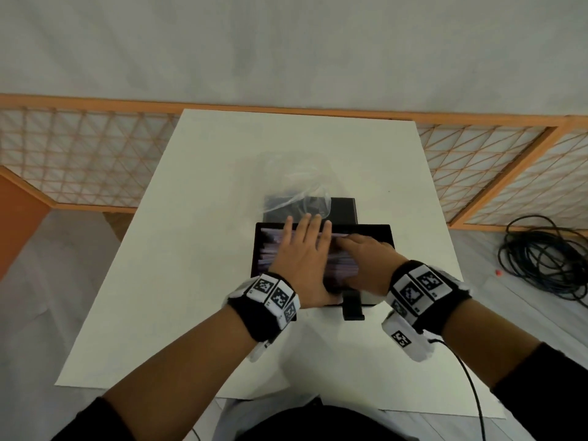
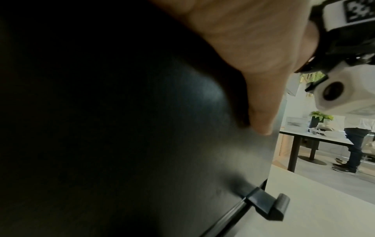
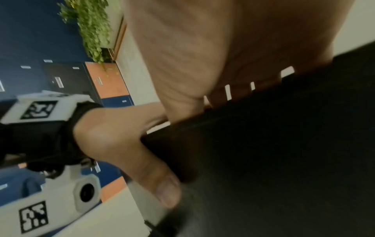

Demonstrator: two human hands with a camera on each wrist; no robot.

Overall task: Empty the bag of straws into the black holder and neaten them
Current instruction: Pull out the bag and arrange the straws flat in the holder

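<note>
With our left hand [image 1: 300,259] flat and our right hand [image 1: 366,259] loose-fingered atop the straws [image 1: 270,249] in the holder [image 1: 386,232], we judge them light and slippery, best nudged at their ends, the limp bag [image 1: 296,189] lying beyond.

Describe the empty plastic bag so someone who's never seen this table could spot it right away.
Start at the white table and find the black holder in its middle, where both hands press on the straws. Just past the fingertips, at the holder's far edge, lies the bag. It is the only clear, crumpled thing there; everything beside it is black or solid.
</note>
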